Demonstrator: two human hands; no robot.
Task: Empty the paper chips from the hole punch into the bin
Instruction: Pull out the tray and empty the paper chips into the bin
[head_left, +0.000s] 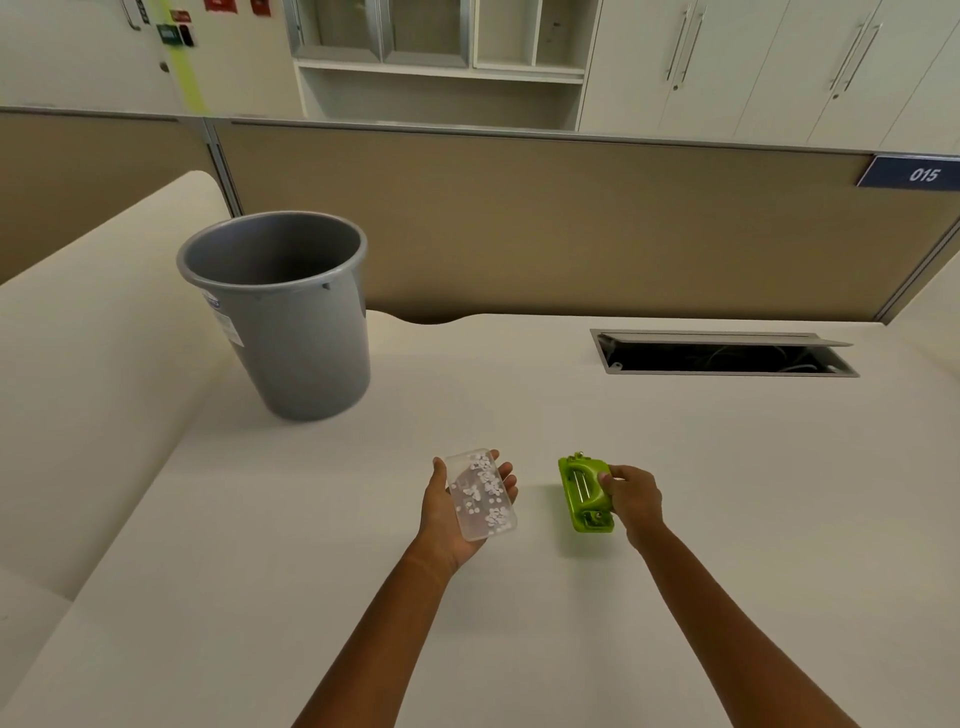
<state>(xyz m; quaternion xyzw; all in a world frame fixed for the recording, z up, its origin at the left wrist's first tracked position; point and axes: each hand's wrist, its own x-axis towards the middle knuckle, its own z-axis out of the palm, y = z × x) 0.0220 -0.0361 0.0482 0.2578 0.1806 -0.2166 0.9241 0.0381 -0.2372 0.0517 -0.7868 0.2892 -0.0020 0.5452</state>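
My left hand (441, 512) lies palm up over the white desk and holds a clear plastic chip tray (480, 493) with several small white paper chips in it. The tray is detached from the punch. To its right, my right hand (631, 493) grips the green hole punch (582, 493), which is turned so its underside with metal parts faces up, low over the desk. A grey bin (278, 312) stands upright on the desk at the far left, well apart from both hands, its mouth open upward.
An open cable hatch (722, 353) is set into the desk (363, 597) at the far right. A tan partition wall (519, 218) runs along the desk's back edge. Cupboards and shelves stand behind it.
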